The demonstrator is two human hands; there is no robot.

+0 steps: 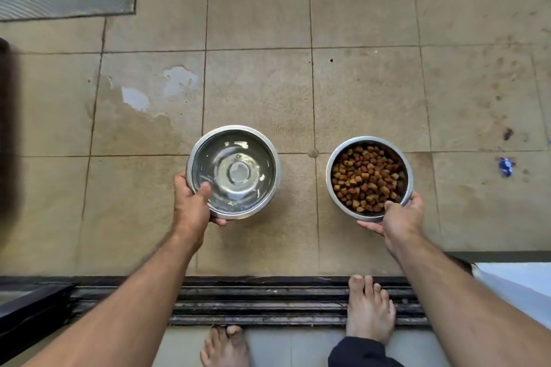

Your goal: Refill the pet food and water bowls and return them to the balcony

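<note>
The left hand (190, 205) grips the near rim of a round steel bowl of clear water (234, 171), thumb inside; the right hand (399, 217) clamps a matching steel bowl of brown kibble (369, 178) — both held over the beige tiled balcony floor (357, 83), side by side, apart; bare feet (369, 310) at the dark sliding-door track (268, 301).
</note>
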